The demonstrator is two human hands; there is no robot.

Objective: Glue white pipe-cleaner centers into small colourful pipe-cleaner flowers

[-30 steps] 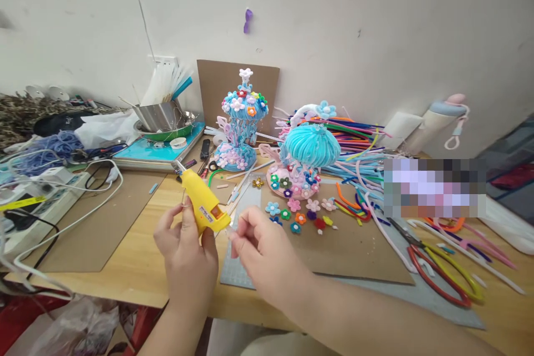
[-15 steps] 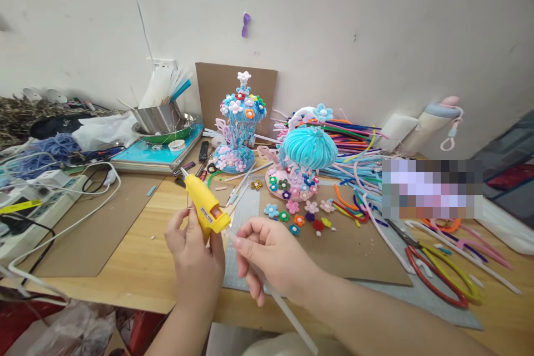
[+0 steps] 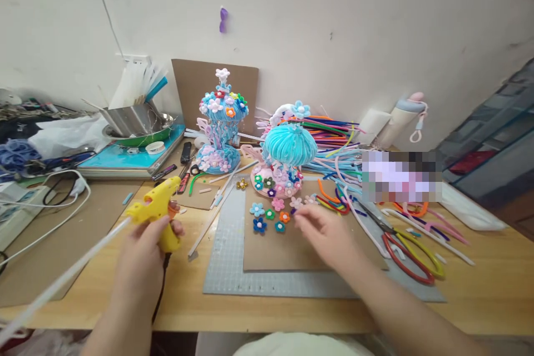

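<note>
Gripping an unlabelled yellow glue gun [image 3: 156,208], left hand [image 3: 144,256].

Yellow glue gun [image 3: 156,208] w/ translucent white glue stick [image 3: 62,281]. Light wood counter [image 3: 292,311], grey cutting mat [image 3: 225,267], brown cardboard [image 3: 287,250]. Turquoise fuzzy dome [image 3: 289,144] on pink base; small flowers [image 3: 267,214] blue, green, orange.

Her left hand [image 3: 144,245] is curled in a closed grip low over the surface's near edge; her right hand [image 3: 323,228] reaches forward toward the middle, fingers loosely spread, palm down.
</note>
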